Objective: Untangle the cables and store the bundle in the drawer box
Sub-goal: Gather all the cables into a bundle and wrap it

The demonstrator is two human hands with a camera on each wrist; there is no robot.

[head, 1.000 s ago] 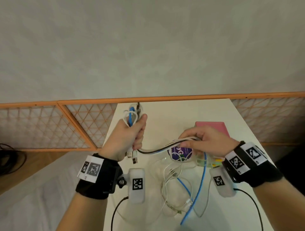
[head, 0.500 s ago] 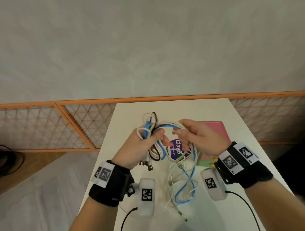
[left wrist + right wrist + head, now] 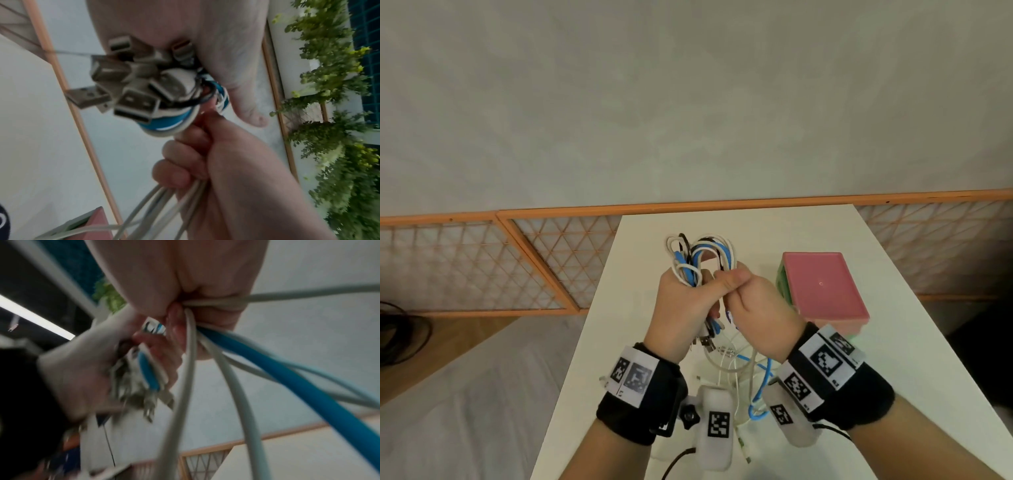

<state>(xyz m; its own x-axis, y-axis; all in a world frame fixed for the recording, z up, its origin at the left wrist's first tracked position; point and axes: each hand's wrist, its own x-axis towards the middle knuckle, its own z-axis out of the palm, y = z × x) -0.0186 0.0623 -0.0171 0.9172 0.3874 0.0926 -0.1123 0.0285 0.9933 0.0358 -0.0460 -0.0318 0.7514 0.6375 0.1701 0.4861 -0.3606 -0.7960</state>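
A bundle of white, blue and black cables (image 3: 700,255) is held up over the white table (image 3: 893,359). My left hand (image 3: 681,308) grips the folded loops, and several USB plugs (image 3: 123,91) stick out below its palm. My right hand (image 3: 753,308) pinches the strands right beside it, the two hands touching. Loose white and blue cable ends (image 3: 756,383) hang from the hands down to the table; in the right wrist view a thick blue cable (image 3: 287,378) and white cables (image 3: 236,386) trail from the right fist. The drawer box (image 3: 822,291), pink-topped with green sides, stands to the right.
An orange lattice fence (image 3: 517,260) runs behind the table below a grey wall. Black cords (image 3: 400,335) lie on the floor at far left. A round purple-labelled thing is hidden behind the hands.
The hands came together from apart. The stretch of cable between them has been folded into loops held in the left hand, and the bundle has risen, drawing up the loose ends.
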